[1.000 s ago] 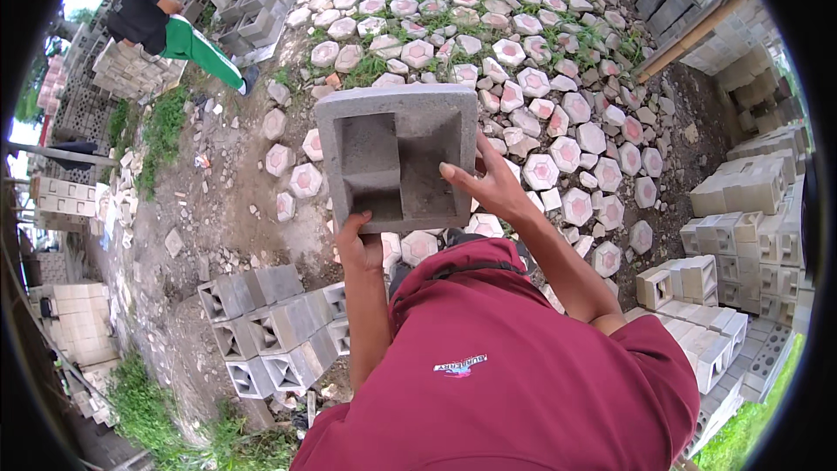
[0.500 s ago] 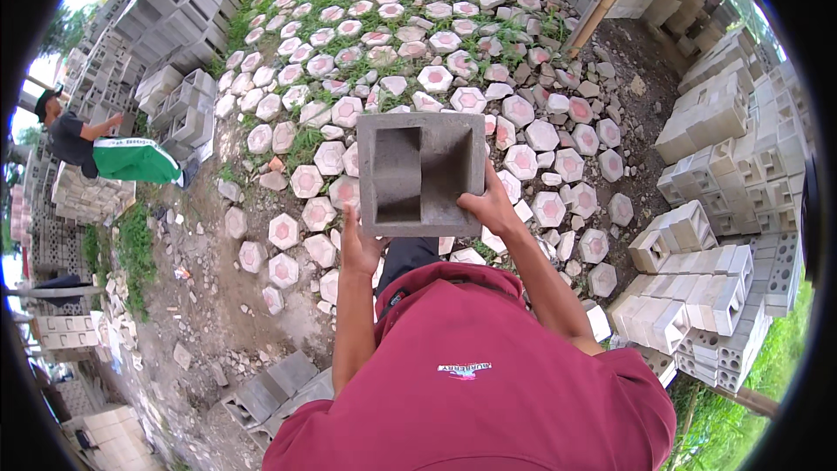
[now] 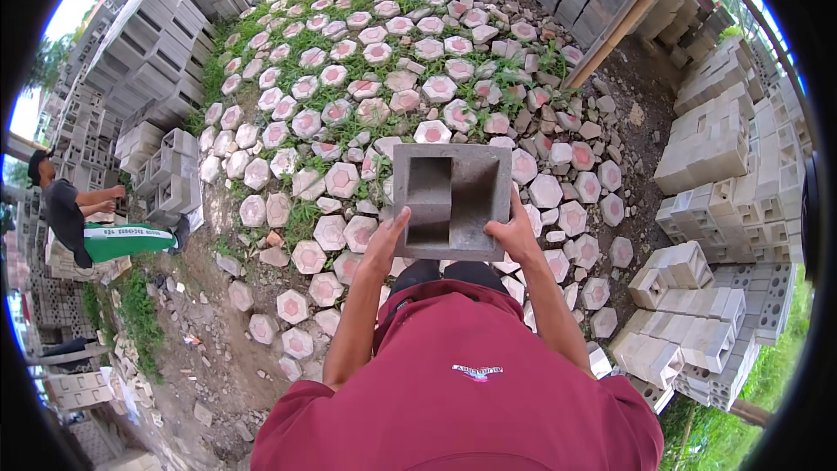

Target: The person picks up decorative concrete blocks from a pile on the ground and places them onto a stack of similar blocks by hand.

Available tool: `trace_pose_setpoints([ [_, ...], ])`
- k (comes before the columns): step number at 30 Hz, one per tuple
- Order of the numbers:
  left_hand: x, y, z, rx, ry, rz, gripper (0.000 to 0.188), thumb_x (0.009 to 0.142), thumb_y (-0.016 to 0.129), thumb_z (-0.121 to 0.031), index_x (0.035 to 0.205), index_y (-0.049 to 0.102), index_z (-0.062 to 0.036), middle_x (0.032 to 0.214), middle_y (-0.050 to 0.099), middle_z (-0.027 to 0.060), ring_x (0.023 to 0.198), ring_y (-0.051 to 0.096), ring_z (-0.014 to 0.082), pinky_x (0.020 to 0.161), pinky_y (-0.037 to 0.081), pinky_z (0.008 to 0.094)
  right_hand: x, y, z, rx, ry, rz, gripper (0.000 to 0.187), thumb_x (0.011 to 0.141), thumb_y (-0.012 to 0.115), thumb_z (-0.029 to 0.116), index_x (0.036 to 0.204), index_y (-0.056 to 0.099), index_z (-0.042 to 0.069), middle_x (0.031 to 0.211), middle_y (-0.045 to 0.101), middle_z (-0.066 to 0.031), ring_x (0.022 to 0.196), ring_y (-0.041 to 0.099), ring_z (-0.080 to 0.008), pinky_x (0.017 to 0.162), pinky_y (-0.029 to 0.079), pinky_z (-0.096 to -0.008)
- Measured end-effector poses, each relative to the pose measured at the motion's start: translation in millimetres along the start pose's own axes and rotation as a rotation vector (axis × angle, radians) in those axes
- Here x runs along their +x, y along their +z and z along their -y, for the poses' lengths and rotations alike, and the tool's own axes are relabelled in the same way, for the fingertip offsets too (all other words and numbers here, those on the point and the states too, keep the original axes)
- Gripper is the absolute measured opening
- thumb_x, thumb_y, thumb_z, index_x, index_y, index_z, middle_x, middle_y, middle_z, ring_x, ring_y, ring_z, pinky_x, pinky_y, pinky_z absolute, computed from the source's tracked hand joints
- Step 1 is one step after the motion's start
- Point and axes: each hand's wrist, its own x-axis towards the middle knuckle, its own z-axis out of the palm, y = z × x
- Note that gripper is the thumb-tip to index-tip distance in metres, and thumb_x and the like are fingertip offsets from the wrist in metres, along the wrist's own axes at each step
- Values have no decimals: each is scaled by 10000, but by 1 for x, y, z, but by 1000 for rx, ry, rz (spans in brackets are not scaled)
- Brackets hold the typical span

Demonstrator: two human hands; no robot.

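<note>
Over the hexagonal pavers (image 3: 309, 256): grainy grey concrete block (image 3: 451, 201), squarish face, two rectangular hollows facing the camera, long axis unclear. Left hand (image 3: 382, 244) and right hand (image 3: 520, 232) grip its opposite sides.

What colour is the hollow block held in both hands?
The hollow block is plain grey, seen best in the head view.

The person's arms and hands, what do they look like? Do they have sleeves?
Yes, dark red sleeves, the same colour as the shirt, which has a small logo on it. The sleeves stop partway, so the forearms are bare. The left hand and right hand are bare too.
</note>
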Motion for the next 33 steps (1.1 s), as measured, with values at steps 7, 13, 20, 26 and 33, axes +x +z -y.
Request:
trace_pose_setpoints([
  [7, 90, 15, -81, 102, -161, -73, 997, 796, 642, -654, 1368, 397, 125, 1388, 457, 216, 1322, 380, 275, 1088, 289, 375, 112, -4, 36, 220, 75, -54, 863, 610, 621, 28, 1435, 366, 1, 1193, 565, -110, 1012, 572, -199, 869, 472, -295],
  [13, 171, 73, -173, 7, -63, 1, 793, 801, 722, -501, 1295, 495, 75, 1247, 573, 174, 1092, 575, 247, 938, 455, 370, 225, -43, 23, 250, 27, -126, 893, 651, 592, -3, 1488, 280, 2, 1210, 564, -123, 885, 596, -156, 742, 488, -239],
  [20, 299, 114, -274, 202, -27, 101, 490, 765, 718, -258, 1152, 609, 21, 1050, 645, 117, 958, 601, 213, 831, 479, 323, 362, -104, 68, 287, 94, -92, 884, 673, 590, -6, 1495, 267, 9, 1219, 562, -119, 853, 585, -132, 716, 487, -241],
  [26, 374, 175, -333, 171, 12, -5, 378, 704, 640, -196, 1029, 645, -2, 929, 618, 60, 830, 552, 185, 760, 444, 325, 446, -157, 96, 282, 52, -151, 884, 688, 590, -10, 1506, 262, 44, 1276, 531, -119, 871, 597, -143, 736, 499, -263],
  [33, 476, 185, -381, 167, 1, -32, 279, 699, 644, -210, 922, 644, -42, 842, 587, 40, 740, 535, 162, 644, 425, 315, 536, -176, 112, 312, 113, -205, 883, 663, 621, 1, 1481, 289, 5, 1281, 516, -127, 984, 600, -199, 843, 489, -294],
])
